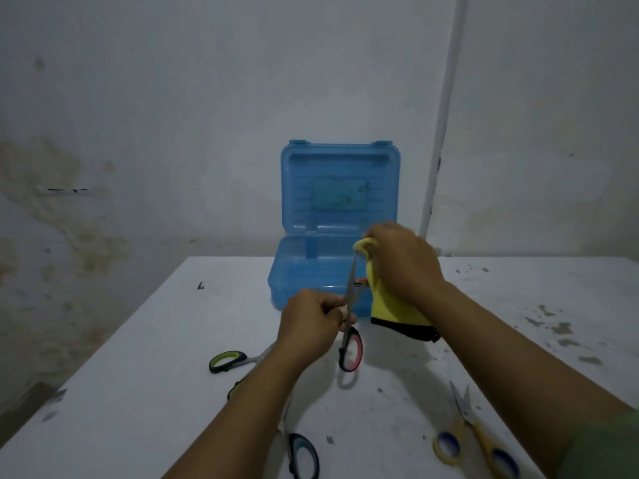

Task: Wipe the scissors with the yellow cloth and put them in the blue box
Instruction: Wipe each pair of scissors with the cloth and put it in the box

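Observation:
My left hand grips a pair of pink-handled scissors near the pivot, blades pointing up. My right hand pinches the yellow cloth around the upper part of the blades; the cloth, edged in black, hangs down below my wrist. The blue box stands just behind, lid raised upright against the wall, its tray partly hidden by my hands.
On the white table lie green-handled scissors at the left, blue-and-black-handled scissors under my left forearm, and yellow-handled scissors at the right front. A white pipe runs up the wall. Dark flecks dot the table's right side.

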